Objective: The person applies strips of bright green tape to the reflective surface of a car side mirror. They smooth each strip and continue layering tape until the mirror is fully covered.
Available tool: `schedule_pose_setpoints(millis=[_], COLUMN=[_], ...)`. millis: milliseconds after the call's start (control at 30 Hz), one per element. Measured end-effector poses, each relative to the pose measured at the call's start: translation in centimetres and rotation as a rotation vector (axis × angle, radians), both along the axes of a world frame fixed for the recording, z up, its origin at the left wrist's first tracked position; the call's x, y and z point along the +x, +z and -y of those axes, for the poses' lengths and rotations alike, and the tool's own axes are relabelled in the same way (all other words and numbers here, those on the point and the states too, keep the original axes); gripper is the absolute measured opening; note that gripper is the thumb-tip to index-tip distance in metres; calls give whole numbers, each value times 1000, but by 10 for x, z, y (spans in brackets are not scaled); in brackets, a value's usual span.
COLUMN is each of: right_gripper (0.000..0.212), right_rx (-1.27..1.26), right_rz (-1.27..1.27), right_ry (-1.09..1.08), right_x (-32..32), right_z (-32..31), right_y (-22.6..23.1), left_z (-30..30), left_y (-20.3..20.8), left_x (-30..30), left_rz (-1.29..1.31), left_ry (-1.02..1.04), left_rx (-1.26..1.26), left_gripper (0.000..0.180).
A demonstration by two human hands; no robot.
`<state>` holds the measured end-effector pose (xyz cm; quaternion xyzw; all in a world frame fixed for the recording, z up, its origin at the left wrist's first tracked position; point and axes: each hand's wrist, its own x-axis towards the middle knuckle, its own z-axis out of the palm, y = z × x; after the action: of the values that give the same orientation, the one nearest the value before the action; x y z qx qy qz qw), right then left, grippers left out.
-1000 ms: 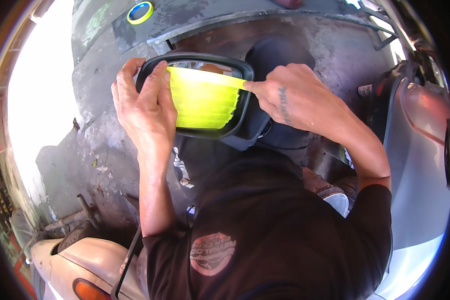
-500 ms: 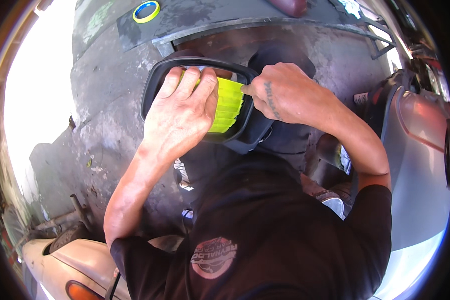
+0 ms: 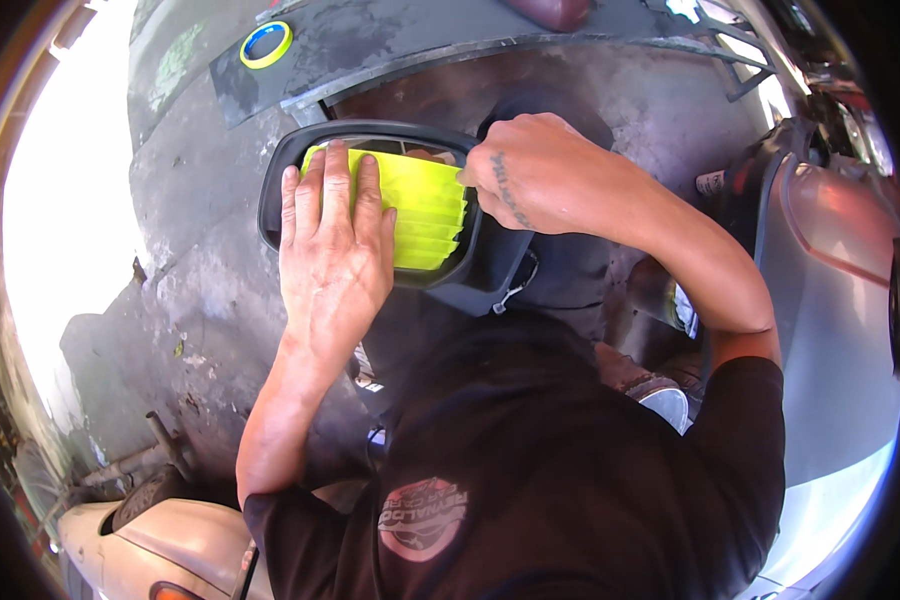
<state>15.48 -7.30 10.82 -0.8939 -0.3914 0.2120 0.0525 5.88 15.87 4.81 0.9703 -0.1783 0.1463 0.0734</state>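
Note:
A black car side mirror (image 3: 368, 128) is propped in front of me, face up. Overlapping strips of bright yellow masking tape (image 3: 428, 212) cover most of its glass; a bare band shows along the top. My left hand (image 3: 335, 240) lies flat on the tape, fingers stretched toward the top rim. At the tape's right end, beside the housing's rim, my right hand (image 3: 535, 175) is curled closed with its fingertips pinched at the tape's edge. The exact grip is partly hidden. A thin wire with a connector (image 3: 510, 292) hangs from the mirror's base.
A yellow tape roll (image 3: 266, 45) with a blue inside lies on the dark table (image 3: 370, 38) ahead. A dark red rounded part (image 3: 550, 12) rests farther right on it. A grey vehicle panel with a red lamp (image 3: 838, 222) stands at right, a beige vehicle part (image 3: 160, 535) at lower left.
My left hand has flattened from a curled pose and slid left over the tape, uncovering more of it. The mirror and my right hand appear shifted slightly left, as does the whole view.

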Motion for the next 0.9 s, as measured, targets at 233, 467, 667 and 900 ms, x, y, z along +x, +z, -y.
schedule_pose_setpoints(millis=[233,467,667,900], right_gripper=[10,15,16,20], right_rx=[-30,95,159,155], right_rz=[-29,59,119,116], right_ry=[3,17,32,30], right_x=[5,-2,-2,-2], right_z=[6,13,23,36], right_y=[-8,-15,-18,-1], left_z=[27,30,39,36], left_y=[12,-5,-5,-7], left_x=[2,16,18,20], left_rz=[-77,-13,-87,-43], left_ry=[-99,-284,-236,-258], left_rx=[180,112,166,161], left_gripper=[50,49,54,52])
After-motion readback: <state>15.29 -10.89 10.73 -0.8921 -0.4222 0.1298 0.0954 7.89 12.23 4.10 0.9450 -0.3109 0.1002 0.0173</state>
